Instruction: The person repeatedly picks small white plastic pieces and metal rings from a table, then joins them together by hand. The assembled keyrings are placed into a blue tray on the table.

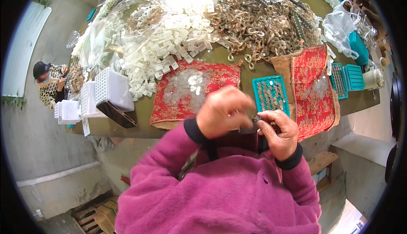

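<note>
My right hand (280, 134) is closed, with thumb and forefinger pinching a small dark, shiny piece (256, 118) whose kind I cannot make out. Just left of it, my left hand (224, 111) is raised with curled fingers, smeared by motion; whether anything is in it cannot be told. Beyond the right hand lies a teal tray (255, 90) holding rows of small round metallic pieces. A red patterned cloth (163, 109) lies beyond the left hand, bearing a scatter of clear small pieces (186, 90).
Heaps of whitish rectangular pieces (178, 30) and brownish chain-like links (254, 22) cover the far table. A second red cloth (311, 111) lies right. White perforated trays (112, 87) and a dark phone-like slab (116, 114) stand left. Another person (53, 83) sits at far left.
</note>
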The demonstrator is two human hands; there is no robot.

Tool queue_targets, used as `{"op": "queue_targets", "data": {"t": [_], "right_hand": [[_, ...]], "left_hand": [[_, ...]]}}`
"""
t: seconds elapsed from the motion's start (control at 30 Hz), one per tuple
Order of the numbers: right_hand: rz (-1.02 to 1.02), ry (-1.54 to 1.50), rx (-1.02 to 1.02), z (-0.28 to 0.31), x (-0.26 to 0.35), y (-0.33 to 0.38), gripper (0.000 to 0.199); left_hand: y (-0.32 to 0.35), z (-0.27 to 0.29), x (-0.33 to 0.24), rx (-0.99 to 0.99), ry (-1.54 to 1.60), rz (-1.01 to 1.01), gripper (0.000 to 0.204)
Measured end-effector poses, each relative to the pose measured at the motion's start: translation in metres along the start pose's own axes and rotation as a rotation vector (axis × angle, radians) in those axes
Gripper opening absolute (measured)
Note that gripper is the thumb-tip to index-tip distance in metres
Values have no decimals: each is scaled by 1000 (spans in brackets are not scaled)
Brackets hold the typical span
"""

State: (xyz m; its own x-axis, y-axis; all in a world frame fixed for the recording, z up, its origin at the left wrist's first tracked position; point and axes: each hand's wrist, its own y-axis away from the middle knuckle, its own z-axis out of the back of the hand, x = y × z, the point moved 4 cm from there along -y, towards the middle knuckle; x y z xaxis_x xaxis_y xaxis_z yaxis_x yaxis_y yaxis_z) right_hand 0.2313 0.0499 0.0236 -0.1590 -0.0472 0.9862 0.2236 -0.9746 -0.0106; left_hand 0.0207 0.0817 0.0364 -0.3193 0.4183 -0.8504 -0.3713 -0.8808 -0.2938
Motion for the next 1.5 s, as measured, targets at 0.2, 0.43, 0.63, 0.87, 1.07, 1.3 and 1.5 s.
{"op": "queue_targets", "data": {"t": [0.2,0.43,0.63,0.87,1.07,1.3,1.5], "right_hand": [[102,-65,5,1,-2,5,15],[71,-32,20,7,-2,13,13],[60,-16,-29,14,-16,18,13],[111,-221,-202,24,-18,25,14],[388,134,-307,37,3,28,18],[519,245,-288,32,4,29,24],[480,210,-247,31,-2,30,21]], "left_hand": [[-76,81,103,-344,-934,279,32],[-85,90,131,-374,-883,325,22],[-53,81,73,-464,-393,158,14],[-9,-13,4,-14,172,219,19],[4,-60,-25,-109,89,109,25],[12,-81,-30,-134,571,299,39],[22,-85,-15,-90,733,419,34]]}}
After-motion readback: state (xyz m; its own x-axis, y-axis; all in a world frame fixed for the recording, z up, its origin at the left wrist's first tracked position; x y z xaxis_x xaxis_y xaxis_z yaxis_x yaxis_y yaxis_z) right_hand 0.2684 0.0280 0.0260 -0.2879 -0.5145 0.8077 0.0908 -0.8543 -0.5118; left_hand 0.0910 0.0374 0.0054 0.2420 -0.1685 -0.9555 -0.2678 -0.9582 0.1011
